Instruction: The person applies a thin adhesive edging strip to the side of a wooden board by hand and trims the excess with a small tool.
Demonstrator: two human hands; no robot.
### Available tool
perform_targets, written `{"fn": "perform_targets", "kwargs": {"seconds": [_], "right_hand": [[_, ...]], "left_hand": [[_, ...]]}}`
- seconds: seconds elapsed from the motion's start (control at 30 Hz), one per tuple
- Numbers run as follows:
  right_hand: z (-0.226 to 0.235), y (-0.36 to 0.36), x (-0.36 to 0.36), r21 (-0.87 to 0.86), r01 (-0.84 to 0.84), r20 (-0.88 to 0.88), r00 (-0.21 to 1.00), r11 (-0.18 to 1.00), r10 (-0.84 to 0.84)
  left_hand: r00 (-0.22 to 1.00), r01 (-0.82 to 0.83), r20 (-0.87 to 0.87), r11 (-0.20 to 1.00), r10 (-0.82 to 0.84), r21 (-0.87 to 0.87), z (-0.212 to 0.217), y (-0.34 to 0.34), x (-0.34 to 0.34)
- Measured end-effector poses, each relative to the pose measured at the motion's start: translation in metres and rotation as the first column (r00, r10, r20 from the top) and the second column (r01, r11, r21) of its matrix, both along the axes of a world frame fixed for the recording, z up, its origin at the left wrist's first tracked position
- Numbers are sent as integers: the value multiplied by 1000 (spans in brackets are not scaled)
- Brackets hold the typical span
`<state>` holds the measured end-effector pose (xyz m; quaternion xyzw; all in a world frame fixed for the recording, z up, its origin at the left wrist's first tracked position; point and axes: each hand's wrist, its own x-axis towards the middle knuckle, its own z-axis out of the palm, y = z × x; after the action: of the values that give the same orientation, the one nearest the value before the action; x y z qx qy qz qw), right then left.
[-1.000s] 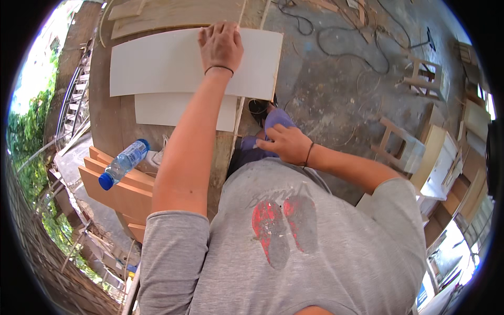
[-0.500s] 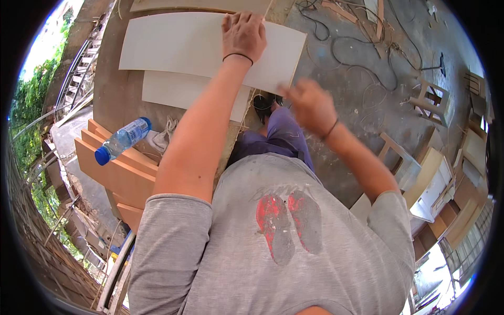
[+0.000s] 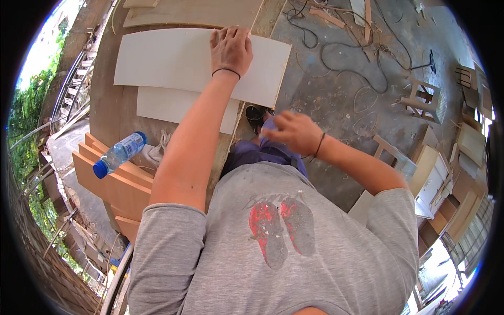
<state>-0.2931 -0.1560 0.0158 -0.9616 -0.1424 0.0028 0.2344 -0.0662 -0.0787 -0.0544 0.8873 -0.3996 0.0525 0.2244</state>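
Note:
My left hand (image 3: pixel 231 52) lies on top of a long white board (image 3: pixel 168 59), its fingers stretched toward the far edge. The board overhangs the bench's right side at its right end. Partly beneath it, nearer to me, is a second white board (image 3: pixel 181 106). My right hand (image 3: pixel 294 133) hovers over my lap, apart from the board's near right corner. Its fingers are curled in, and whatever may be inside them is hidden.
A plastic water bottle (image 3: pixel 121 153) with a blue cap lies on upright brown panels (image 3: pixel 107 181) at left, beside a pale rag (image 3: pixel 154 154). More boards (image 3: pixel 194 14) lie farther along the bench. Cables (image 3: pixel 336 68), a wooden stool (image 3: pixel 424 100) and furniture parts occupy the floor at right.
My right hand has drawn back from the board's right corner toward my body, and its blur has lessened. My left hand stays on the board. The whole view has shifted slightly.

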Motion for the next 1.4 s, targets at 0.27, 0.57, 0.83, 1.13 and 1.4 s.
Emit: {"fn": "perform_targets", "kwargs": {"seconds": [0.27,0.57,0.83,1.13,1.4], "right_hand": [[-56,-76,61,14,493,318,823,870,-471],[-20,0,4,89,327,117,935,941,-336],[-79,-59,48,235,510,226,800,828,-556],[-24,38,-22,215,292,42,950,932,-308],[-7,-33,-42,476,657,0,666,585,-746]], "left_hand": [[1000,7,9,999,-6,-35,-1,-1,1],[1000,-8,29,1000,8,15,1,-1,1],[1000,3,22,1000,-3,5,3,0,-1],[1000,-18,-22,994,16,-104,-5,0,1],[914,406,79,903,-398,-143,26,79,-97]]}}
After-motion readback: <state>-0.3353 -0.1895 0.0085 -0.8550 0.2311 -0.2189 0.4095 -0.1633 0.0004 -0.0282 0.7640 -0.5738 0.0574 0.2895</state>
